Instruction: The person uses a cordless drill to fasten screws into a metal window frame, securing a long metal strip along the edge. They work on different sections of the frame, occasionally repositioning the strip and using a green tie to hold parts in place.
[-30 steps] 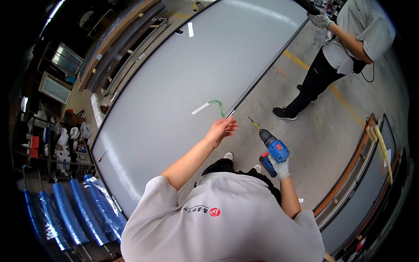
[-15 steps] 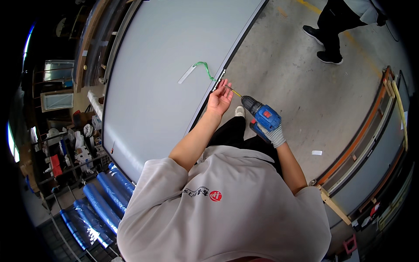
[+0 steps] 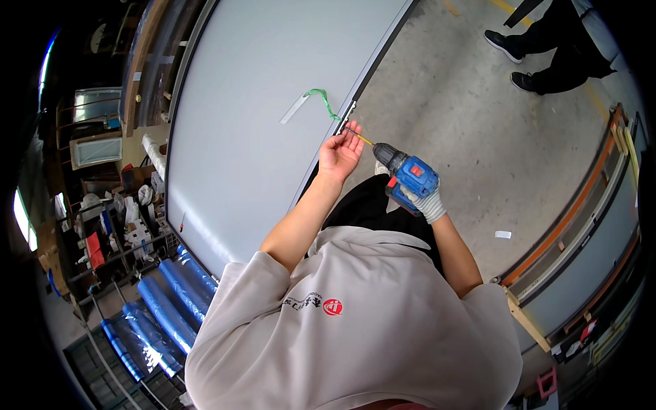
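Note:
A large grey panel [image 3: 253,157] with a dark-edged frame lies in front of me, its right edge running diagonally. On that edge sits a slim metal fitting [image 3: 346,118], with a green cord [image 3: 321,93] tied to it and a clear strip [image 3: 294,109] lying on the panel. My left hand [image 3: 339,158], bare and palm up, is beside the fitting with fingers stretched out. In my gloved right hand [image 3: 427,202] is a blue cordless drill [image 3: 415,176]. Its long yellow bit [image 3: 363,138] passes over my left fingers toward the edge; whether the tip touches a screw is too small to tell.
Another person's legs [image 3: 557,55] stand at the upper right. Framed panels [image 3: 567,253] lean along the right side. Blue wrapped rolls [image 3: 164,314] lie at the lower left, near cluttered shelving [image 3: 130,225]. A white scrap [image 3: 503,234] lies on the concrete floor.
The view has shifted slightly. My left hand has turned a little, and the drill bit has come closer over its fingers. The other person's legs have moved right.

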Demonstrator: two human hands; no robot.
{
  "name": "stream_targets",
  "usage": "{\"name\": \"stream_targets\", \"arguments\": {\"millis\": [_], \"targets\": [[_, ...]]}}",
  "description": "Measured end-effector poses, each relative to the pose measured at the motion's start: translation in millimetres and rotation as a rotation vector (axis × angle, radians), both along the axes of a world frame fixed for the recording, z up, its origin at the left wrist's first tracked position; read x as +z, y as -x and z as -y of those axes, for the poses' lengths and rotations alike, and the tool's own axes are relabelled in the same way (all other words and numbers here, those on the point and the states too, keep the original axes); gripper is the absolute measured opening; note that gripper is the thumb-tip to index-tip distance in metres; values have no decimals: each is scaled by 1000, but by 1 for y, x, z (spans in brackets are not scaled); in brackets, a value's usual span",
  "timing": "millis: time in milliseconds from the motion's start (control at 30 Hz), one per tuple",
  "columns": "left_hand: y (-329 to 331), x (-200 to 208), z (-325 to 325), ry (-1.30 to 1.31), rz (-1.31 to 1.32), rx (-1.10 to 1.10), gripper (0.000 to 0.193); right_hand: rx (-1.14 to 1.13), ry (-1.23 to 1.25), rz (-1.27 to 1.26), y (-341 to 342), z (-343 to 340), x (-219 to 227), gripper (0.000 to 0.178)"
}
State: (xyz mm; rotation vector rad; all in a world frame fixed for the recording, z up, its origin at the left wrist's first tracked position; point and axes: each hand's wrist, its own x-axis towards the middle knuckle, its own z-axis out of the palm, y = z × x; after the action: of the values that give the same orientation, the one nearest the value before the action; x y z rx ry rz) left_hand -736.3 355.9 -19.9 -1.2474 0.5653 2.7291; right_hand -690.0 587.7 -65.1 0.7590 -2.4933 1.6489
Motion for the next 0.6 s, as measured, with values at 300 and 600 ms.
{"name": "stream_targets", "arguments": {"millis": [300, 600], "targets": [[1, 3, -6, -15, 1, 19, 34, 20, 63, 377, -15, 2, -20, 26], [2, 2, -7, -10, -1, 62, 31, 92, 59, 667, -29, 3, -48, 48]]}}
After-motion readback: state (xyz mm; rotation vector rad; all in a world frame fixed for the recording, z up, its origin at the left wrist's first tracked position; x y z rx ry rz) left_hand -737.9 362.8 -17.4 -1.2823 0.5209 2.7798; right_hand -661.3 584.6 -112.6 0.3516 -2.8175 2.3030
